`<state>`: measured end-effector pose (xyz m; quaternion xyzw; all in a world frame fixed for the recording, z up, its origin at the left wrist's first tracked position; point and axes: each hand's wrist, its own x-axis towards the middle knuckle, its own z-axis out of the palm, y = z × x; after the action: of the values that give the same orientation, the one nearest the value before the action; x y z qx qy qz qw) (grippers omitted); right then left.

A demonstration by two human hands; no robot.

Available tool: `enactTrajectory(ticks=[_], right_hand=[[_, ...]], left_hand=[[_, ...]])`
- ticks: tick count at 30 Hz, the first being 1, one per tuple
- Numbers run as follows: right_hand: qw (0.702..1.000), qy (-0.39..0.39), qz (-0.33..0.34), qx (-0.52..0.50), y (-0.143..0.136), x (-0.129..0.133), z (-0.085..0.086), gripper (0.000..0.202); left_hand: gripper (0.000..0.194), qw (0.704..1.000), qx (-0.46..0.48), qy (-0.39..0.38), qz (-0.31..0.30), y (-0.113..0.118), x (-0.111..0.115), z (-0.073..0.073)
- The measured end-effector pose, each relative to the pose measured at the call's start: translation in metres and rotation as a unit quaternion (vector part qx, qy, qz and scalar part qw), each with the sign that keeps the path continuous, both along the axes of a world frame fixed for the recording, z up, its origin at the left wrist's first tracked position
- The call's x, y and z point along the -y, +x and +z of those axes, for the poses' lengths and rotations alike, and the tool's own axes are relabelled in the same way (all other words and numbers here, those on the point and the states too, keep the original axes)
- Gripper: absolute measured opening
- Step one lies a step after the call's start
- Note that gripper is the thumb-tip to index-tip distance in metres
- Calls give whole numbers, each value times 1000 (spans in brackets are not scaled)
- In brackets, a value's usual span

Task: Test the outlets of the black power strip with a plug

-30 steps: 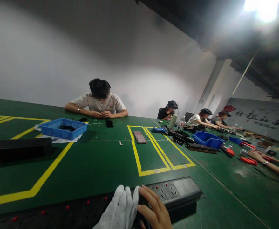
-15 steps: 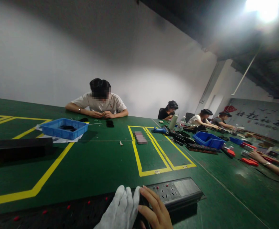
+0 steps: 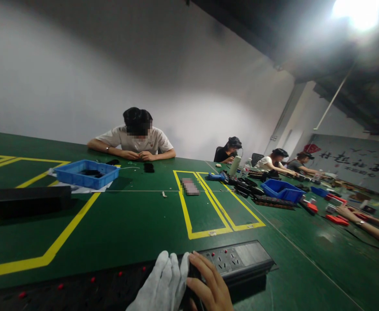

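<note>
A long black power strip (image 3: 251, 257) with several sockets and small red parts lies across the near edge of the table. My left hand (image 3: 163, 283), in a white glove, is closed over its middle, fingers pressed together and pointing away from me. Right beside it, my bare right hand (image 3: 210, 283) curls its fingers round the strip. The fingertips of both hands nearly meet. A dark gap shows between them, and I cannot make out any small part there. The palms and the strip's near side are partly cut off by the lower frame edge.
Another black strip (image 3: 24, 203) lies at left, near a light-blue tray (image 3: 86, 175) with black pieces. A phone (image 3: 190, 186) rests inside yellow tape lines. To the right are a dark-blue bin (image 3: 282, 190), red parts (image 3: 336, 220) and a co-worker's arms. More people sit across.
Almost nothing differs. Both hands keep their hold on the strip, and the view has shifted very slightly.
</note>
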<state>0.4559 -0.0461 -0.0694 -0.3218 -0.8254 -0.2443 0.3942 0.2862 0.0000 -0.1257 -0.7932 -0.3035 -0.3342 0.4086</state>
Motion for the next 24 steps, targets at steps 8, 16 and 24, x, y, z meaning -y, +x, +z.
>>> enactTrajectory(ticks=[8,16,24], right_hand=[[1000,-9,1,0,0,1,2,39],[1000,-6,-5,-16,-2,1,-1,31],[996,-88,13,-12,8,-3,18,36]], left_hand=[[63,999,8,-27,-16,-2,-1,0],[59,999,17,-16,-36,-4,-1,3],[53,994,87,-6,-58,-3,6,26]])
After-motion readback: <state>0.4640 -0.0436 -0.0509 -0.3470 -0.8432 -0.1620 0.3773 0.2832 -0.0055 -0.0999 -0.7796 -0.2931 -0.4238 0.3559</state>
